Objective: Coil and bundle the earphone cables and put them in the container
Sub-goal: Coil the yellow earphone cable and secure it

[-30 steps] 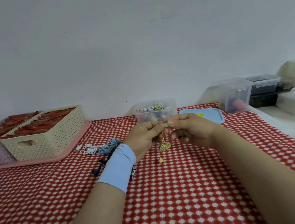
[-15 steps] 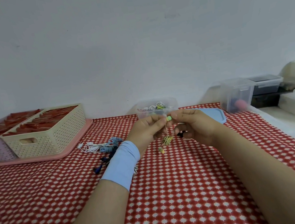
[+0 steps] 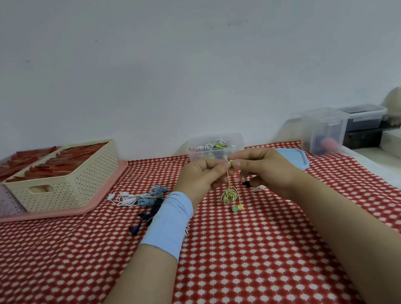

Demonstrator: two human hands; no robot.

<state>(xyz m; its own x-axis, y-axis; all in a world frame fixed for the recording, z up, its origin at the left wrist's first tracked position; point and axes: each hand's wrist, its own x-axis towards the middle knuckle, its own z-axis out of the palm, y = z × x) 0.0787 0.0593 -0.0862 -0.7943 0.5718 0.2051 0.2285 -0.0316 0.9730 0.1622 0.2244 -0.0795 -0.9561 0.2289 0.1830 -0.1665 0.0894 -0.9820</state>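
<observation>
You are pinching the top of the yellow-green earphone cable (image 3: 228, 195) between the fingertips of your left hand (image 3: 199, 177) and right hand (image 3: 261, 171), just in front of the clear container (image 3: 216, 149). Its tangled coil is hanging beneath; loose cables (image 3: 144, 199) are lying front-left of the container.

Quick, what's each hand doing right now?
The left hand pinches the top of the yellow-green earphone cable.
The right hand pinches the same spot.

One head camera only, wide-angle. It faces forward and a little down, across the table (image 3: 237, 275) to the wall (image 3: 182, 64). The left hand (image 3: 199, 179) and right hand (image 3: 267, 168) are near, at centre.
</observation>
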